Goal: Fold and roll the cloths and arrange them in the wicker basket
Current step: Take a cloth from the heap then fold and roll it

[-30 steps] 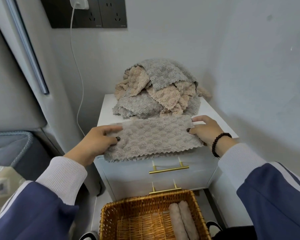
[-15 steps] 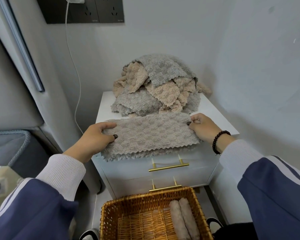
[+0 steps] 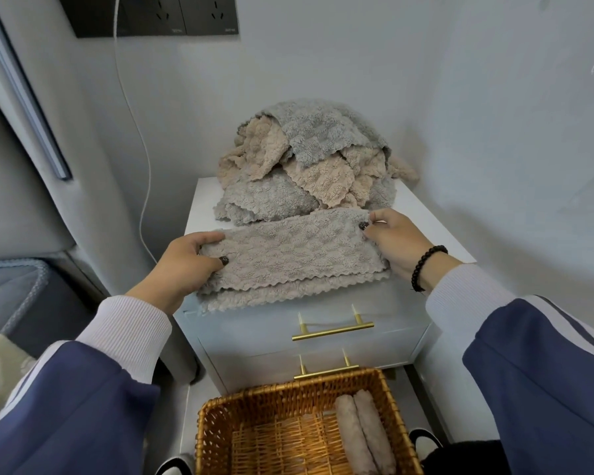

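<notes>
Edges of the frame cut off much of your scene: the wicker basket [image 3: 216,423] runs out at the bottom, so the two rolled cloths [image 3: 362,435] lying side by side along its right wall show only in part, and the charger cable [image 3: 131,108] enters from above the top edge. Your folded grey-brown cloth [image 3: 288,255] lies across the front of the white bedside cabinet [image 3: 199,214], its scalloped edge overhanging the top drawer, just in front of the heap of grey and beige cloths [image 3: 309,162]. Your left hand [image 3: 182,265] grips its left end, thumb on top, fingers curled round the edge. Your right hand [image 3: 396,243] pinches the far right corner between thumb and forefinger; its other fingers are hidden.
</notes>
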Action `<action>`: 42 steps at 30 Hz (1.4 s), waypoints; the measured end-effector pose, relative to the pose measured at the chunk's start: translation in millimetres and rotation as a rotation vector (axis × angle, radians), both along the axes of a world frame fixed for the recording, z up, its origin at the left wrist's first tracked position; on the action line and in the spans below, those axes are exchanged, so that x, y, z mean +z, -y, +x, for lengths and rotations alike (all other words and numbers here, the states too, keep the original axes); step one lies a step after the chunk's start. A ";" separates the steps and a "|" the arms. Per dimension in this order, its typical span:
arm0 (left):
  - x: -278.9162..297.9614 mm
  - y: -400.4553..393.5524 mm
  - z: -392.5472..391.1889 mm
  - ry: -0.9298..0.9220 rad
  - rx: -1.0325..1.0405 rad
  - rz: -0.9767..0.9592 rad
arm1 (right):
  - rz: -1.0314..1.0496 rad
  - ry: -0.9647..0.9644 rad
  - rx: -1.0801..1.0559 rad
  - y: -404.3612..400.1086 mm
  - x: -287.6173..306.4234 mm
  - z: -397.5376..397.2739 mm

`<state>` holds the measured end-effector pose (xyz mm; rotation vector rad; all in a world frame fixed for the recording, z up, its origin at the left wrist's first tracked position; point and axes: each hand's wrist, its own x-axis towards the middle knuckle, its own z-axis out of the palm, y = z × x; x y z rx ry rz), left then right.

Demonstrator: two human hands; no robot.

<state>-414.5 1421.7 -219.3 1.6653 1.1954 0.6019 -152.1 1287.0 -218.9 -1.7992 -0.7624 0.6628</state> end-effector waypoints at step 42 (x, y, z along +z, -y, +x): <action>7.4 7.3 -19.8 -0.166 -0.262 0.102 | -0.255 0.477 0.023 10.2 6.3 7.8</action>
